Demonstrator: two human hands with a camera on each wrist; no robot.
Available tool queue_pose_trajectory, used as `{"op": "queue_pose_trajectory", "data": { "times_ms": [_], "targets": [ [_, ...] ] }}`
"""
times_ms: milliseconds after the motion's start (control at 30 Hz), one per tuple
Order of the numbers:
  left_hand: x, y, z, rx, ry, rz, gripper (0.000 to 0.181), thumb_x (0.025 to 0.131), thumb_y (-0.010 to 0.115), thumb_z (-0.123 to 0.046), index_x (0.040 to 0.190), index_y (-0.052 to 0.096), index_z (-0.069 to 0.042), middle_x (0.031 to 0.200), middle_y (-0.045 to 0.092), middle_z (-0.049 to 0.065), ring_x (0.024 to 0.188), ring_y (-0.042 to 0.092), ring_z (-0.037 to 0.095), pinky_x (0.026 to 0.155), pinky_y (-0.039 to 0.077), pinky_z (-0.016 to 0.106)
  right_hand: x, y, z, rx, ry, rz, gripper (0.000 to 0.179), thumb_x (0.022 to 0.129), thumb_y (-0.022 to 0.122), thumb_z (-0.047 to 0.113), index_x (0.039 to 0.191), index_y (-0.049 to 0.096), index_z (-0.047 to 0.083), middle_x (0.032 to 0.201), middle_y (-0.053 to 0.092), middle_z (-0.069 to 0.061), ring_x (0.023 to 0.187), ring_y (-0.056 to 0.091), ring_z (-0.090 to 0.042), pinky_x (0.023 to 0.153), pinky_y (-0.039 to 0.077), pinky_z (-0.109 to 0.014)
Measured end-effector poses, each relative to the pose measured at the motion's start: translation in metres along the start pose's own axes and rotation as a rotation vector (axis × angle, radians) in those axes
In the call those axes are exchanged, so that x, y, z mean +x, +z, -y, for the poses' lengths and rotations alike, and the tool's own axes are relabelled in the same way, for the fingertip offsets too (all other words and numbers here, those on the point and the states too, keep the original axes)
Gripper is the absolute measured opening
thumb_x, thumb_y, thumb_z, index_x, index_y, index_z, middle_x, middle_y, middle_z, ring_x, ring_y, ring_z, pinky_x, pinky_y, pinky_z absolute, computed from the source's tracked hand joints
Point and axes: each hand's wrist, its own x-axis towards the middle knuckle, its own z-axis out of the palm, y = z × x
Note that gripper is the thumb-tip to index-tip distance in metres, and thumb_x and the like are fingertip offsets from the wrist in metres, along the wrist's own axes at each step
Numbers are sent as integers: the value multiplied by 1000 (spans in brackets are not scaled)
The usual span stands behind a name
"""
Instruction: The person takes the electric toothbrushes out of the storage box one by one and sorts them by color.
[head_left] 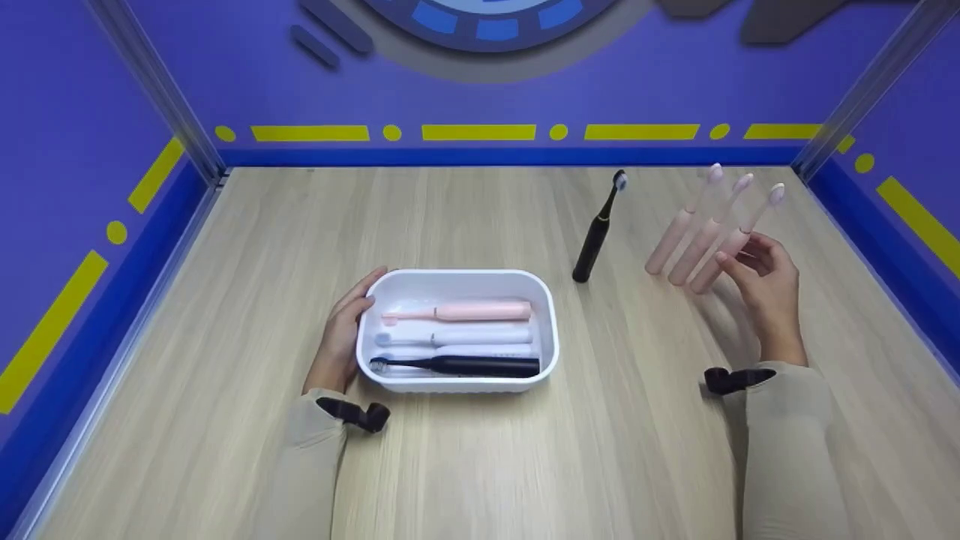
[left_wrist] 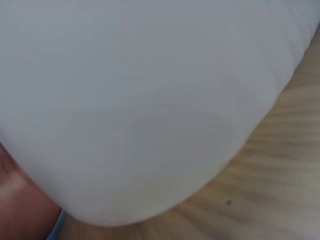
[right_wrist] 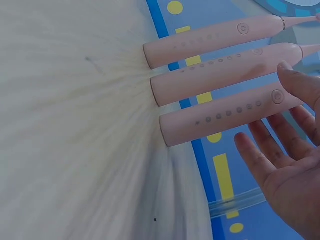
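Your right hand (head_left: 772,292) pinches a slim pale-pink plastic toothbrush (head_left: 711,272), rightmost of three standing far right; your left hand (head_left: 342,334) touches a white rounded-rectangular plastic tub (head_left: 459,385) nearer left, whether gripping I cannot tell.

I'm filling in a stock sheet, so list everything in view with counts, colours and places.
tub: 1, white, left of the standing toothbrushes
lying pink toothbrush: 1, pink, in the tub
lying white toothbrushes: apparently 2, white, in the tub
lying black toothbrush: 1, black, in the tub
standing black toothbrush: 1, black, right of the tub
standing pink toothbrushes: 3, pink, table's right side
table: 1, pale wood-look, beneath everything
walls: 3, purple-blue with yellow marks, back and sides
posts: 2, grey, back corners
wrist devices: 2, black, one per wrist
sleeves: 2, beige, both arms
left hand: 1, bare, tub's left end
right hand: 1, bare, at the rightmost standing toothbrush
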Motion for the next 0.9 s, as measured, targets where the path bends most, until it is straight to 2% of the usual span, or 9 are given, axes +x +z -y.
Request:
{"op": "queue_pose_trajectory", "data": {
  "times_ms": [133,433,700,900],
  "targets": [
    [0,0,0,13,-1,-1,50,97,30,-6,146,39,-7,156,32,2,144,26,12,120,18,29,-1,0,5,63,5,-29,56,80,77,13,131,53,12,113,59,9,104,54,-6,80,46,-6],
    [0,-1,0,-3,-7,-1,50,97,30,-5,146,39,-6,157,31,2,145,26,13,120,18,29,-2,-2,17,48,-74,-125,53,81,76,14,130,55,12,115,59,7,107,56,-10,80,48,-8],
    [1,0,0,-11,-19,-3,50,97,29,-5,146,39,-7,156,32,3,144,27,14,120,19,30,-6,-4,27,155,-115,-189,47,79,77,9,122,59,10,104,59,3,96,57,-8,73,48,-13],
    [0,0,0,-21,-7,4,50,97,29,-5,146,39,-6,156,33,4,144,28,15,120,19,31,-9,-4,31,216,-189,-233,38,78,77,7,112,61,9,98,58,0,89,58,-10,69,49,-14]
  ]
}}
